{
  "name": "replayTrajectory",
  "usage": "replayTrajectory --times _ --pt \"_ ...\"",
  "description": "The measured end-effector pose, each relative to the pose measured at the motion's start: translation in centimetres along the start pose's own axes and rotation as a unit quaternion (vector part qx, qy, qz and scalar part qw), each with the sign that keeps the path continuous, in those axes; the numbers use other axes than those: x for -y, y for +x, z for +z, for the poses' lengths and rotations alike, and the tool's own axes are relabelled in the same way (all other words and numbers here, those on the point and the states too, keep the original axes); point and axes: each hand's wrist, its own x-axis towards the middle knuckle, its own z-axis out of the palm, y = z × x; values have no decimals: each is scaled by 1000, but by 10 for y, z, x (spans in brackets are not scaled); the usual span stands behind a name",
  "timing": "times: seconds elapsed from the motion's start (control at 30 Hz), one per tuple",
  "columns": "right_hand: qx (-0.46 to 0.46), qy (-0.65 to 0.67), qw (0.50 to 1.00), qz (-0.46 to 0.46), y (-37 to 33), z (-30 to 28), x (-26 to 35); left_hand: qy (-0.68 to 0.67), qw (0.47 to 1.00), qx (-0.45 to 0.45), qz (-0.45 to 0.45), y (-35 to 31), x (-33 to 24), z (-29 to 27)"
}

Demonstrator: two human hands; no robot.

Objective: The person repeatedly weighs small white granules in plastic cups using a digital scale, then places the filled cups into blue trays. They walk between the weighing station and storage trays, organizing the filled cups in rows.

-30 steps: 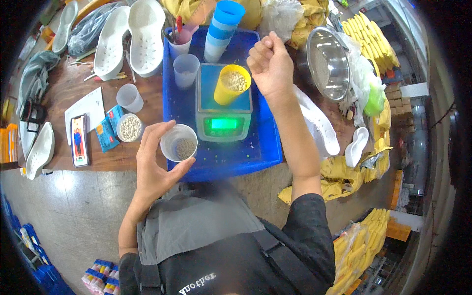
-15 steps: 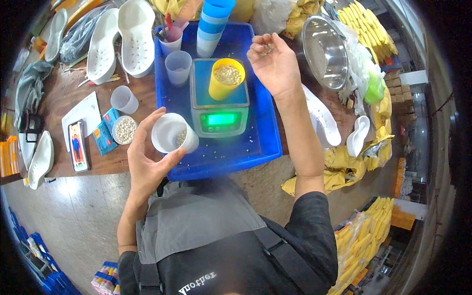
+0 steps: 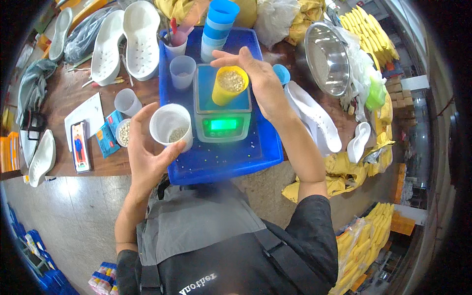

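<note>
Head view: the left hand (image 3: 147, 153) clasps a white cup (image 3: 168, 119) round its side, probably light and slightly flexible, best held mid-wall. Beyond, on the scale (image 3: 203, 132), stands a yellow cup (image 3: 221, 94), likely stiffer; the right hand (image 3: 265, 84), open, is beside its rim, contact unclear.

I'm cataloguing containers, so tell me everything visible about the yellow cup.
The yellow cup is round and plastic-looking, open-topped, with no handle or lid showing. Pale pellets sit high inside it. It stands upright on the platform of the scale. The right hand is close beside its rim; whether they touch is unclear.
</note>
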Motion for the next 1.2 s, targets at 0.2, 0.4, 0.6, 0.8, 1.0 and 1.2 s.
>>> replayTrajectory --times 0.2,0.4,0.6,0.8,1.0,1.2 --pt "-80 -53 987 -130 -19 8 11 190 972 33 133 48 -21 20" --pt "-125 470 869 90 -37 25 -1 496 761 64 414 82 -47 85" --pt "-145 -18 988 -55 -50 14 -11 624 625 78 464 81 -50 125" --pt "-151 73 986 0 -32 5 -22 552 744 34 374 83 -43 114" --pt "-251 553 788 103 2 4 -15 221 958 54 173 91 -33 85" --pt "-241 471 847 45 26 -2 -10 143 982 28 122 76 -18 42"
